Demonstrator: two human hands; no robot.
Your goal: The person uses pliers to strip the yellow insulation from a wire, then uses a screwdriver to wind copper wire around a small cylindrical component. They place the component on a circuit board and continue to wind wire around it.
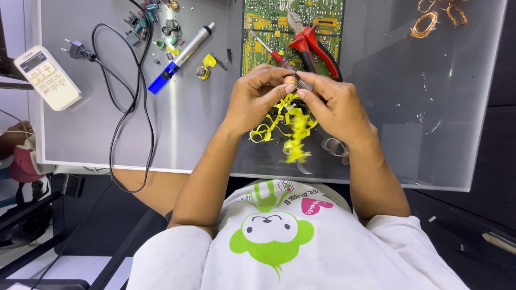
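My left hand (252,99) and my right hand (336,107) meet over the table's middle, both pinching a small round copper-wound coil (291,80). Strips of yellow tape (293,131) curl down from the coil and hang between my wrists. Just beyond my fingers lies a red-handled screwdriver (271,52) on a green circuit board (269,21), beside red-handled pliers (314,45).
A blue and silver desoldering pump (180,53), a black power cord (121,96), small loose components (156,27) and a white remote control (45,75) lie at left. Copper wire coils (430,21) sit at far right. Another person's hand (13,134) shows at the left edge.
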